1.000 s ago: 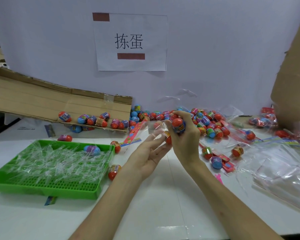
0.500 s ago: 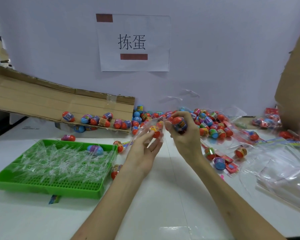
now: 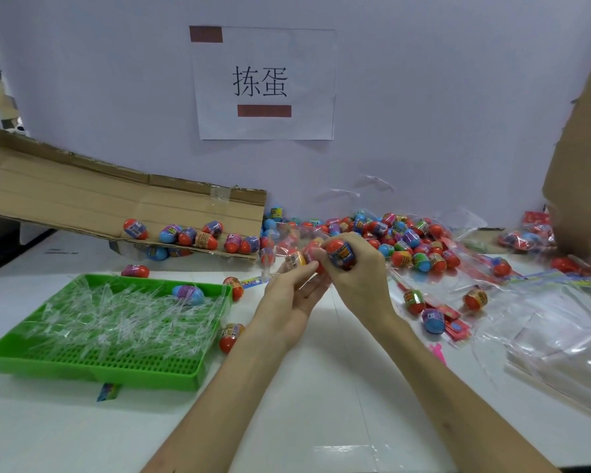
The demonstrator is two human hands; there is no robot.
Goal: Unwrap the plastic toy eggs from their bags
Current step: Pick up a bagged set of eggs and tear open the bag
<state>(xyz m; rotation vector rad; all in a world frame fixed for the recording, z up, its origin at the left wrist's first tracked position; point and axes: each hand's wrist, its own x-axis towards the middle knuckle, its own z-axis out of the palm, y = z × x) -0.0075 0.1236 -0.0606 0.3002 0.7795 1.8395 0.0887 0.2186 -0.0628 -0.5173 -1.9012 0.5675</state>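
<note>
Head view: emptying a bag.
Right hand (image 3: 359, 279) grips egg (image 3: 341, 255), left hand (image 3: 287, 302) holds bag (image 3: 296, 260); next, probably draw another out.

A pale wall (image 3: 440, 97) stands at the back, with a white paper sign (image 3: 307, 80) stuck on it. A white table (image 3: 304, 404) sits in front. Brown cardboard (image 3: 82, 199) lies on the left.
</note>
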